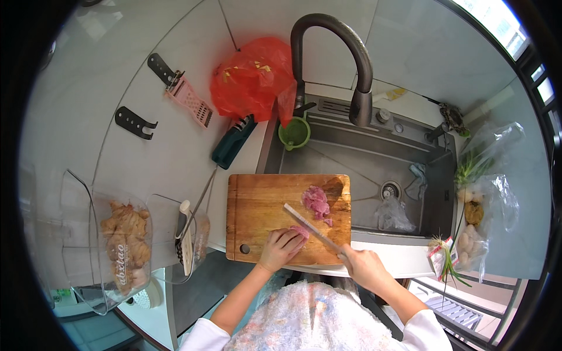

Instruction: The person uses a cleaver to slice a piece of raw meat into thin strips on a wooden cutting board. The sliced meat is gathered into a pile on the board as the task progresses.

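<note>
A wooden cutting board [259, 197] lies before me, its right part reaching over the sink's edge. My left hand [283, 248] presses a piece of raw pink meat [300, 231] onto the board, and its fingers partly cover the meat. In my right hand [365, 266] is the handle of a kitchen knife [312, 229]. Its blade points up and to the left across the board, right beside the held meat. Beyond the blade, a small heap of cut meat [316, 201] rests near the board's upper right.
Behind the board stands a steel sink [338, 162] with a tall curved faucet [336, 19]. A green strainer [294, 132], red plastic bag [252, 79] and dark green knife sharpener [234, 142] are at upper left. Bagged vegetables [472, 237] sit right; a clear bin of ginger [127, 245] is left.
</note>
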{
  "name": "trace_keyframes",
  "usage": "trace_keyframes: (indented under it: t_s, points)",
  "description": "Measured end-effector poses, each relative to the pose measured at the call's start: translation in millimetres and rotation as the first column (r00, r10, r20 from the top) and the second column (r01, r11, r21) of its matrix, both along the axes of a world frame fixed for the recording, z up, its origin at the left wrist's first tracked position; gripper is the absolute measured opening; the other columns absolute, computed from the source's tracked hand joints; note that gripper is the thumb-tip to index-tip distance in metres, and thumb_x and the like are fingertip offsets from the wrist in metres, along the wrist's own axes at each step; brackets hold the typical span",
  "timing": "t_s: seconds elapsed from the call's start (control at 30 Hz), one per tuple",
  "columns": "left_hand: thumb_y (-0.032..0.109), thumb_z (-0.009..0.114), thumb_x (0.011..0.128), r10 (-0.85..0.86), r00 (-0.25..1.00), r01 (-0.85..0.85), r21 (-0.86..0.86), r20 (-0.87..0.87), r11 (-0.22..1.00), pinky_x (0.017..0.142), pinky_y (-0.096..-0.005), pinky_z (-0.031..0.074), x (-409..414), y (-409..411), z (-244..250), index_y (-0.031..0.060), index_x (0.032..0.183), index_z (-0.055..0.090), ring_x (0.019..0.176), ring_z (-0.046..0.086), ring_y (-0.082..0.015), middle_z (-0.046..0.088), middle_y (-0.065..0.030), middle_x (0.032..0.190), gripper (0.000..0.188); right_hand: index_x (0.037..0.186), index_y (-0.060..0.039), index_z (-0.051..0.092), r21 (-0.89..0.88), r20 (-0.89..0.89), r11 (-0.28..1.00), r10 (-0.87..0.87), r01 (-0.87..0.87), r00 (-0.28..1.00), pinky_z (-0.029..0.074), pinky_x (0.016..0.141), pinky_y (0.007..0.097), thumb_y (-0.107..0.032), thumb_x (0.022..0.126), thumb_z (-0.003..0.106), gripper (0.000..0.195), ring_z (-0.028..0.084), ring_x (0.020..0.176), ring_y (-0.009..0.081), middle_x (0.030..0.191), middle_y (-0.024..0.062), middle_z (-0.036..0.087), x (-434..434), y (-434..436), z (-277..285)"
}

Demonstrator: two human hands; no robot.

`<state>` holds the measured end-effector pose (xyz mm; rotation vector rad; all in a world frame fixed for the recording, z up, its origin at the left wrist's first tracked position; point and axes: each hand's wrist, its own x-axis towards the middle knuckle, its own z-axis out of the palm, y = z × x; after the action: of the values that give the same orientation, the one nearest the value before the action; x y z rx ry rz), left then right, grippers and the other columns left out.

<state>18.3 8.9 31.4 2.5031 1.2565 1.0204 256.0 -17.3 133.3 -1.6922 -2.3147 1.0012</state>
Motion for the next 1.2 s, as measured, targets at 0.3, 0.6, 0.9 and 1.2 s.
trace_keyframes:
  t_s: [0.3, 0.6, 0.9, 1.2]
  points:
    - [0.011, 0.072, 0.066, 0.07, 0.995, -0.074, -0.053, -0.067, 0.996, 0.076, -0.0364, 0.046, 1, -4, -10, 0.0116, 0.093, 0.063, 0.088, 0.054, -0.0252, 0.06, -0.0041, 0.097, 0.029, 0.107, -0.0013, 0.043, 0.085, 0.191, 0.983, 0.145, -0.164, 0.971, 0.049, 0.046, 0.0392, -0.003, 0.074, 0.054, 0.034, 0.063, 0.054, 0.0301, 0.069, 0.0146, 0.061, -22, -15, 4]
    - [0.011, 0.072, 0.067, 0.074, 0.997, -0.075, -0.044, -0.023, 0.996, 0.073, -0.0358, 0.046, 2, -3, -14, 0.012, 0.093, 0.064, 0.088, 0.055, -0.0241, 0.06, -0.003, 0.099, 0.027, 0.1, 0.0006, 0.043, 0.058, 0.147, 0.984, 0.156, -0.166, 0.977, 0.051, 0.05, 0.0424, -0.001, 0.075, 0.051, 0.027, 0.063, 0.058, 0.0339, 0.071, 0.0177, 0.06, -31, 1, 8]
    - [0.012, 0.073, 0.068, 0.077, 0.997, -0.076, -0.079, 0.003, 0.994, 0.075, -0.037, 0.046, 0, -1, -9, 0.009, 0.091, 0.065, 0.092, 0.056, -0.0242, 0.063, -0.0027, 0.096, 0.025, 0.102, -0.0009, 0.042, -0.004, 0.154, 0.99, 0.14, -0.141, 0.978, 0.05, 0.049, 0.0422, -0.003, 0.076, 0.053, 0.029, 0.064, 0.058, 0.0335, 0.074, 0.0193, 0.061, -24, -8, -6]
    - [0.011, 0.072, 0.069, 0.139, 0.99, -0.14, -0.087, -0.024, 0.986, 0.079, -0.0362, 0.046, -2, -5, -9, 0.0095, 0.091, 0.066, 0.093, 0.056, -0.0258, 0.062, -0.0033, 0.094, 0.022, 0.109, -0.0036, 0.045, 0.071, 0.215, 0.99, 0.106, -0.123, 0.971, 0.051, 0.05, 0.0406, -0.009, 0.079, 0.056, 0.033, 0.063, 0.058, 0.0339, 0.071, 0.0183, 0.06, -32, -6, -32]
